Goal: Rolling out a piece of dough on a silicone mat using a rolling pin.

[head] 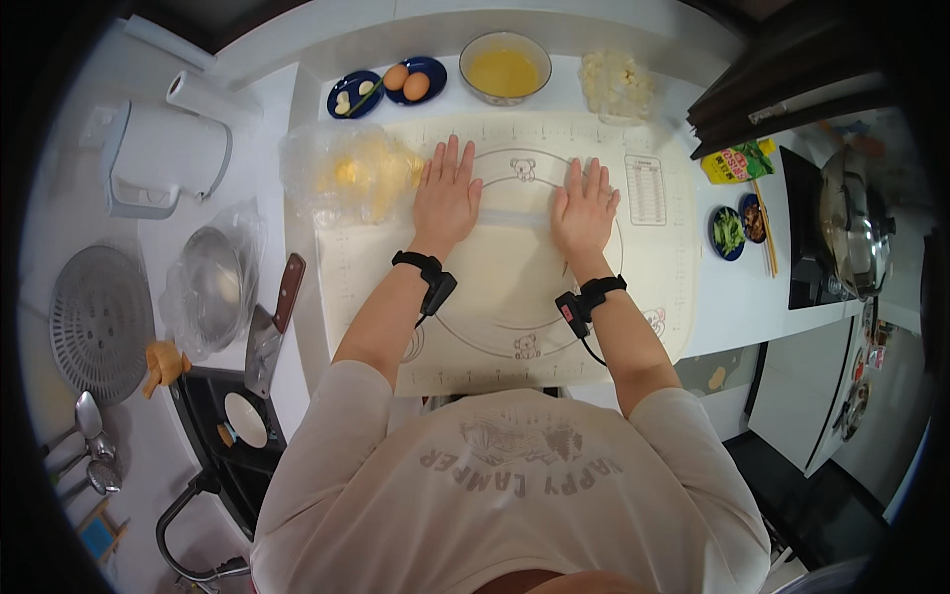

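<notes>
My left hand [447, 197] lies palm down over the left end of a pale, slim rolling pin [516, 217], fingers stretched away from me. Over its right end, my right hand [586, 211] rests the same way, fingers extended. Neither hand curls around the pin. Under it is a cream baking mat [527, 375] printed with koalas, circles and a ruler scale. A pale, smooth area [512, 275] below the pin may be a thin dough sheet; the edges are hard to tell. Beside my left fingers lies a clear plastic bag [356, 174] of yellow pieces.
Along the back are garlic on a blue plate [356, 95], eggs [415, 86], a glass bowl of yellow liquid [505, 68] and a bag of pale pieces [616, 83]. Chopped greens [727, 232] and a lidded pot [857, 223] stand right; a cleaver [274, 327] lies left.
</notes>
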`<state>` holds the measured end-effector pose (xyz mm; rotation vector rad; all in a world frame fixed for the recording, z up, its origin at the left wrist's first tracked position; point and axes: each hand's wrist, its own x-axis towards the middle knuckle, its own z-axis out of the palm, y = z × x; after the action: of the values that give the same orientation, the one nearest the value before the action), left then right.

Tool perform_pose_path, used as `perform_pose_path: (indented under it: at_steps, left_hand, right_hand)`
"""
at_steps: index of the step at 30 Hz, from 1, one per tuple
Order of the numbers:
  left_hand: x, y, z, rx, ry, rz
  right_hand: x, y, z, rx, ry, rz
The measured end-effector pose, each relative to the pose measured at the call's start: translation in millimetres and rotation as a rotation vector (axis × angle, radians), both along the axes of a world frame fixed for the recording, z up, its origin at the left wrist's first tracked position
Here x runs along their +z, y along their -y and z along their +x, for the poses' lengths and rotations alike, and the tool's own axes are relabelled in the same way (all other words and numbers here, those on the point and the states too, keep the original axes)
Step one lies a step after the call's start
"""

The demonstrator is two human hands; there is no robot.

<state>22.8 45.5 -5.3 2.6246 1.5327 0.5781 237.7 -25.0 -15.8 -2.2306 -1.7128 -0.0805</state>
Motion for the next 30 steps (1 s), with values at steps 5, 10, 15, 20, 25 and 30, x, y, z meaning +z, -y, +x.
perform_pose_path:
  at_steps: [5, 10, 15, 20, 25, 30]
  left_hand:
    - [4, -16, 4, -0.014, 0.011, -0.016]
    - [-8, 27, -10, 0.033, -0.055, -0.042]
    - [8, -22, 8, 0.015, 0.016, 0.044]
    - [8, -46, 17, -0.021, 0.148, 0.044]
    - [-7, -6, 3, 0.067, -0.009, -0.012]
    - [4, -33, 17, 0.1, -0.004, 0.058]
  right_hand:
    - [7, -12, 5, 0.035, -0.033, 0.045]
    - [-5, 32, -5, 0.12, 0.017, 0.043]
    - [9, -27, 8, 0.08, -0.011, 0.082]
    - [8, -52, 19, 0.056, -0.04, 0.105]
    - [2, -6, 4, 0.103, 0.01, -0.01]
    - [9, -43, 13, 0.126, -0.001, 0.053]
